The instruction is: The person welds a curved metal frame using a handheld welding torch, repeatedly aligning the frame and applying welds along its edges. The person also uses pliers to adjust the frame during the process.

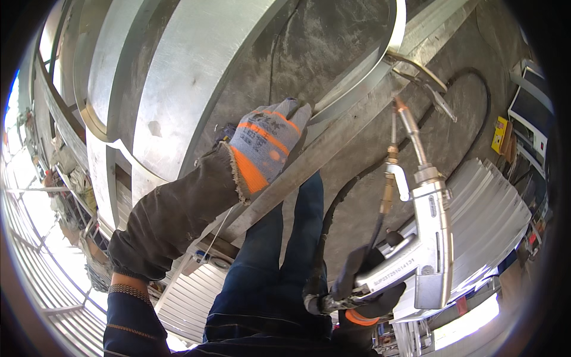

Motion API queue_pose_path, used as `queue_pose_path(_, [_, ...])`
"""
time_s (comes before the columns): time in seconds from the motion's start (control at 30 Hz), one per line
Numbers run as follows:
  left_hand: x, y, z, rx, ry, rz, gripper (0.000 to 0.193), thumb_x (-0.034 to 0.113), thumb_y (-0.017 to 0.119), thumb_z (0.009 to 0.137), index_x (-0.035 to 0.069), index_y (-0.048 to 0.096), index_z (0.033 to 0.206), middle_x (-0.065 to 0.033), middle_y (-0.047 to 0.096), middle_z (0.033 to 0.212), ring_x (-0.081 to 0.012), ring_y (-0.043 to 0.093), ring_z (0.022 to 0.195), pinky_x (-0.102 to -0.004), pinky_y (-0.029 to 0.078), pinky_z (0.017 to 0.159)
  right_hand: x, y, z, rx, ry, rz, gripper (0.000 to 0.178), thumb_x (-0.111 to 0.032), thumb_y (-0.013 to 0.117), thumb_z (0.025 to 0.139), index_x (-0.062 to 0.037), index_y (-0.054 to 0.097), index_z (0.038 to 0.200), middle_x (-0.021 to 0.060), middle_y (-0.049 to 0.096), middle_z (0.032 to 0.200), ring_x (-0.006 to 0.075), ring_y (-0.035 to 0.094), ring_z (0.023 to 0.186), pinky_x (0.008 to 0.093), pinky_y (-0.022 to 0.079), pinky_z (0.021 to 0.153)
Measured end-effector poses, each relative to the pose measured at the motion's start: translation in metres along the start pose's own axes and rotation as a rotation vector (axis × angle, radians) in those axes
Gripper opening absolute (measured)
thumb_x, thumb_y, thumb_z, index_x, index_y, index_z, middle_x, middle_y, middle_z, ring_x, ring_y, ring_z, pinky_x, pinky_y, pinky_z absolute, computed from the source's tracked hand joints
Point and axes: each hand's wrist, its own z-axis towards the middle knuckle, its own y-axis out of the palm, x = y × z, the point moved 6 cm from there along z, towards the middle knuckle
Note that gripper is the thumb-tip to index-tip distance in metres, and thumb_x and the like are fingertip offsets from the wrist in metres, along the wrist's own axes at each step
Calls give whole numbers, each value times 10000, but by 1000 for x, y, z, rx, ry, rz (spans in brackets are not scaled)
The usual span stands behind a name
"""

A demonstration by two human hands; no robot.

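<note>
My left hand, in a grey glove with orange bands, is closed at the lower end of a thin curved metal band. That band lies along a long metal bar running diagonally across the view; my fingertips are partly hidden. In my right hand, in a dark glove, is a silver handheld welding gun with a copper tip. The tip points up toward the bar, apart from it. A thin wire-feed tube runs beside the nozzle. A locking clamp grips near the bar's upper end.
Large curved sheet-metal pieces stand at the left. A dark hose loops over the stained grey surface. Stacked metal sheets lie at the right, near a yellow box and a machine with a dark panel.
</note>
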Motion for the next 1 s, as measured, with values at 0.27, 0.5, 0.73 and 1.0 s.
queue_pose_path(0.27, [-17, 6, -4, 179, -43, -322, 532, 225, 597, 935, 34, 538, 1429, -217, 580, 1384, -365, 576, 1271, -433, 471, 1090, 35, 28, 13, -12, -41, 244, 800, -699, 531, 960, 42, 504, 1260, 187, 602, 757, 226, 593, 520, 336, 442, 442])
queue_pose_path(0.5, [-13, 39, -129, 676, -373, -176, 442, 140, 714, 810, 71, 674, 1245, -150, 622, 1224, -372, 600, 1140, -468, 522, 942, 45, 10, 2, -122, 119, 232, 840, -741, 518, 948, 57, 532, 1210, 184, 600, 724, 220, 553, 481, 356, 428, 434])
queue_pose_path(0.73, [-36, 66, -186, 379, -175, -249, 387, 7, 684, 830, 16, 658, 1216, -202, 618, 1143, -400, 608, 1039, -460, 525, 846, 37, 29, 8, -353, 83, 112, 861, -729, 497, 957, 15, 478, 1390, 199, 627, 935, 241, 577, 538, 359, 444, 441])
queue_pose_path(1.0, [-89, -14, -164, 371, -94, 126, 379, 16, 639, 784, 64, 707, 1154, -128, 649, 1090, -350, 592, 969, -444, 504, 823, 38, 29, 5, -209, 53, 203, 842, -684, 544, 965, 64, 478, 1345, 179, 644, 939, 252, 604, 570, 341, 468, 443])
